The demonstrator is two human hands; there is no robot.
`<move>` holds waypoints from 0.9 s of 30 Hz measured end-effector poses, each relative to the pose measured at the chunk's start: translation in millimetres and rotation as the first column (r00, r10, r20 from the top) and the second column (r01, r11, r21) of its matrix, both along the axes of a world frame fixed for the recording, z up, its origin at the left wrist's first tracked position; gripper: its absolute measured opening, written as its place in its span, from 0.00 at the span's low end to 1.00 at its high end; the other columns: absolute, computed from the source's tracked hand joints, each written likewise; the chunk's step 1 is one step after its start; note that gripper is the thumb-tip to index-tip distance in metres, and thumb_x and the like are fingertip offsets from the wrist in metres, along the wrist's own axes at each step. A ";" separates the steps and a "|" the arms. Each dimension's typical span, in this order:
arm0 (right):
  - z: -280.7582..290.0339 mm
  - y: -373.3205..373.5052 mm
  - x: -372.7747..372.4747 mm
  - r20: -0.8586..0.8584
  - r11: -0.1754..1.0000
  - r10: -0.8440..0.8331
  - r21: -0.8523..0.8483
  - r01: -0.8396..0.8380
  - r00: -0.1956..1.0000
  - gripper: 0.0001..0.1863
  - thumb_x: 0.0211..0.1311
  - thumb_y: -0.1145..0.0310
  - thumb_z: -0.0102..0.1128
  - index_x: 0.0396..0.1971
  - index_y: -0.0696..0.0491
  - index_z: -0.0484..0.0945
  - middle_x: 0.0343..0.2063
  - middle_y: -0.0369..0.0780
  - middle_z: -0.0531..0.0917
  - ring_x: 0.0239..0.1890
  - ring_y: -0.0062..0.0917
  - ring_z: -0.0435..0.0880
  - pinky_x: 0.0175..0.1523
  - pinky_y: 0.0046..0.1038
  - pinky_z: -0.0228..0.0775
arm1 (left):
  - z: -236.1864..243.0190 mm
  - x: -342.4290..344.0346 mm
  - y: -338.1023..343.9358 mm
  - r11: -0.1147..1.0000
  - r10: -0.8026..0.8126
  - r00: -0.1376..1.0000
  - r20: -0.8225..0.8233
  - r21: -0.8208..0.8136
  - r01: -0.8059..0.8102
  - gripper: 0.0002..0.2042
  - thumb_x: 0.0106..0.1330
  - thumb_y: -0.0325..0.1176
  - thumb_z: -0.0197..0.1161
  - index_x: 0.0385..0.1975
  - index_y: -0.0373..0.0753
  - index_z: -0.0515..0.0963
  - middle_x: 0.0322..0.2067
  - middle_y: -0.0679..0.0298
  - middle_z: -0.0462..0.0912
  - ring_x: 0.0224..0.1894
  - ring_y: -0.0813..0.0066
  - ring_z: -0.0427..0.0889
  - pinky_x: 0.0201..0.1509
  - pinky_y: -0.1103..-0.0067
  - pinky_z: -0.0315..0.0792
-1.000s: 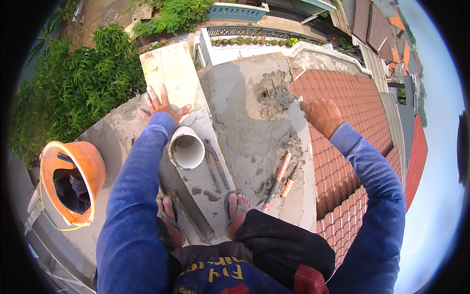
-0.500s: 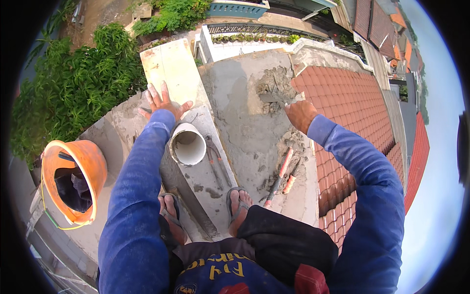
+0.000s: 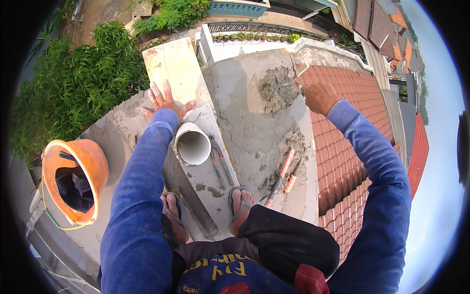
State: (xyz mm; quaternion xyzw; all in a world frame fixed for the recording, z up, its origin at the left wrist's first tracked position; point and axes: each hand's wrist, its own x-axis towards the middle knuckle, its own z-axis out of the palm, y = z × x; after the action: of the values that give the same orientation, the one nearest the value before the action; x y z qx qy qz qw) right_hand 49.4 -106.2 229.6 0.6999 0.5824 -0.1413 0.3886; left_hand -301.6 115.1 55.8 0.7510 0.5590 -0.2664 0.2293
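Note:
My left hand (image 3: 166,104) rests with spread fingers on a pale board (image 3: 176,61) and holds nothing. My right hand (image 3: 320,98) is closed around the handle of a trowel (image 3: 288,85), whose blade reaches into a heap of wet mortar (image 3: 275,100). The heap lies on a grey mortar-coated slab (image 3: 237,117) beside the red tiled roof. An open white pipe (image 3: 193,147) stands just nearer to me than my left hand. Next to the pipe lie pincers (image 3: 220,161) with reddish handles.
An orange bucket (image 3: 100,161) with dark cloth inside stands at left. A red-and-grey tool (image 3: 281,174) and an orange handle (image 3: 291,183) lie near my sandalled feet. Red roof tiles (image 3: 342,142) slope off at right. Leafy branches (image 3: 93,83) border the far-left edge.
My right hand has moved right and slightly away from me, drawing the trowel across the mortar heap. My left hand stays on the board.

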 end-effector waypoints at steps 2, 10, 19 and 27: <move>-18.2 22.4 -4.4 0.059 0.997 0.059 -0.051 -0.056 0.996 0.10 0.63 0.69 0.60 0.37 0.52 0.90 0.33 0.45 0.90 0.40 0.39 0.92 0.44 0.41 0.84 | -4.2 -2.5 0.0 1.000 0.002 1.000 0.003 0.006 -0.002 0.64 0.50 0.82 0.60 0.81 0.63 0.29 0.81 0.57 0.19 0.83 0.59 0.21 0.74 0.31 0.28; -116.4 93.4 7.8 0.018 0.933 -0.082 -0.349 0.084 0.996 0.15 0.61 0.62 0.65 0.44 0.52 0.90 0.46 0.44 0.90 0.49 0.40 0.89 0.53 0.42 0.81 | -8.9 -0.5 -1.4 0.999 -0.014 0.999 0.043 0.029 0.013 0.64 0.50 0.81 0.61 0.81 0.62 0.31 0.81 0.56 0.21 0.83 0.58 0.22 0.72 0.28 0.31; -62.3 33.5 -16.5 -0.123 0.922 0.011 -0.382 -0.057 0.992 0.11 0.59 0.66 0.66 0.39 0.52 0.90 0.39 0.46 0.91 0.45 0.39 0.91 0.48 0.40 0.83 | 9.3 -2.6 -1.3 1.000 -0.002 1.000 0.007 0.014 0.002 0.63 0.52 0.82 0.59 0.80 0.63 0.29 0.81 0.59 0.21 0.83 0.61 0.24 0.75 0.31 0.34; -63.1 70.1 -22.6 -0.061 0.842 -0.204 -0.520 0.143 0.977 0.13 0.52 0.67 0.69 0.37 0.55 0.90 0.40 0.49 0.90 0.46 0.44 0.90 0.47 0.42 0.83 | -6.5 -0.2 -3.0 0.999 -0.015 0.997 0.070 0.051 0.011 0.64 0.49 0.82 0.61 0.81 0.60 0.34 0.81 0.55 0.21 0.83 0.57 0.23 0.71 0.27 0.32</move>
State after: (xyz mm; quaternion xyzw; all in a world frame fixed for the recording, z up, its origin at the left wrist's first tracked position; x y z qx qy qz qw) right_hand 26.8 -36.1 166.5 0.6119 0.4793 -0.3654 0.5122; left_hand -301.8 112.1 49.3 0.7690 0.5522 -0.2272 0.2280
